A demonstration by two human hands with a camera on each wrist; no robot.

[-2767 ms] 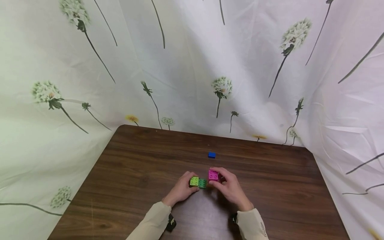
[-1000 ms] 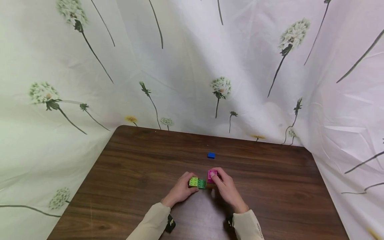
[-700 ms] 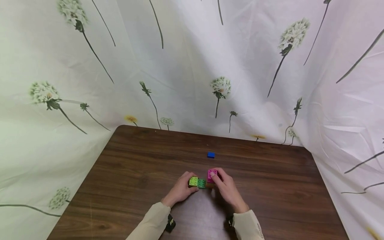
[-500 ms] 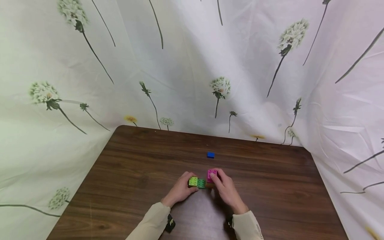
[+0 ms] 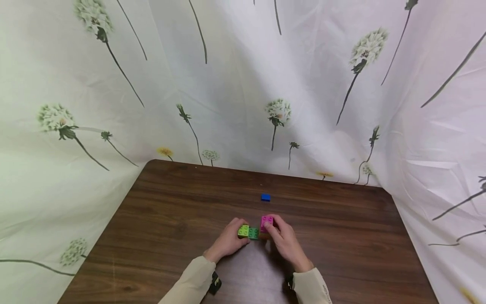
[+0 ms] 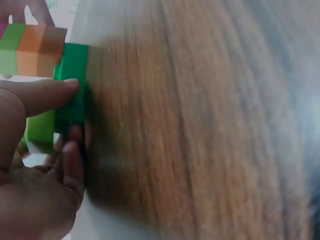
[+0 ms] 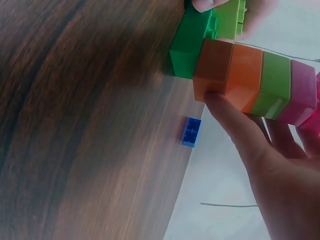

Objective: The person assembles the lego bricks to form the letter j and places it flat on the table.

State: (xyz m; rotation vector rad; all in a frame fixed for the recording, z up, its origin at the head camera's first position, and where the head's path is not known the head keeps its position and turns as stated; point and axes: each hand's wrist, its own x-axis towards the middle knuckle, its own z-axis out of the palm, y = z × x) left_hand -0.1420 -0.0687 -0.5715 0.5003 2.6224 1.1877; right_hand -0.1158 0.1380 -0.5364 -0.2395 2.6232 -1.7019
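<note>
My left hand [image 5: 229, 239] grips a long green toy brick [image 6: 74, 60] that sits low at the table. On its left end stands a lime brick [image 5: 243, 230]; studs show on its right part. My right hand [image 5: 284, 241] holds a stack of several toy bricks with a pink brick [image 5: 267, 221] on top, its thumb over the pink one. In the right wrist view the stack runs from a brown brick [image 7: 212, 67] through an orange brick [image 7: 243, 75] and a light green brick [image 7: 272, 82] to pink ones. The brown end meets the green brick's right end; whether it is pressed fully down I cannot tell.
A small blue brick [image 5: 265, 197] lies on the brown wooden table [image 5: 182, 198], beyond the hands. White flower-printed cloth [image 5: 235, 84] hangs behind the table and along its sides.
The pink-topped stack has shifted slightly left and tilted, so its near side shows. My right thumb has moved onto the pink brick. My left hand has kept its grip; the view drifted a little.
</note>
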